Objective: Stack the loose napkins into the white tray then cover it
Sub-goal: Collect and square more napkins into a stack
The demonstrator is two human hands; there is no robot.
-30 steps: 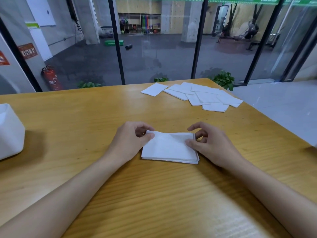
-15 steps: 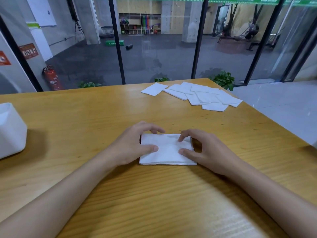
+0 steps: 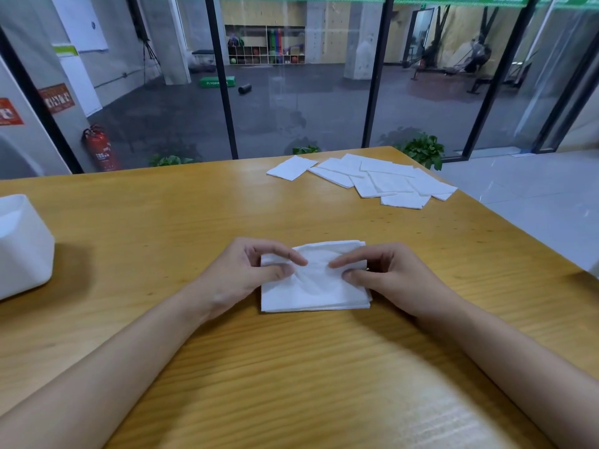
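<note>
A: How far along is this, would you say?

B: Early to middle, I'd judge. A small pile of napkins (image 3: 316, 288) lies roughly squared on the surface (image 3: 162, 222) right in front of the person, so some gathering is done

A: And the hands?

B: Both are on that pile. The left hand (image 3: 240, 273) has its grip closed at the pile's left side, thumb and forefinger pinching the top sheet. The right hand (image 3: 389, 277) does the same at the right side, and the top sheet is wrinkled between them

A: Anything in the tray yet?

B: I can't tell. The white tray (image 3: 26, 251) sits at the far left of the surface, well apart from the pile, and only its near wall and a bit of rim show

A: What's left, then?

B: Plenty. A spread of loose napkins (image 3: 372, 179) lies overlapping near the far right corner, well apart from both hands. Those need collecting, the whole lot has to go into the tray, and then the cover goes on. I can't pick out a cover for sure; there's a sliver of something white at the right edge, too cropped to name
</note>
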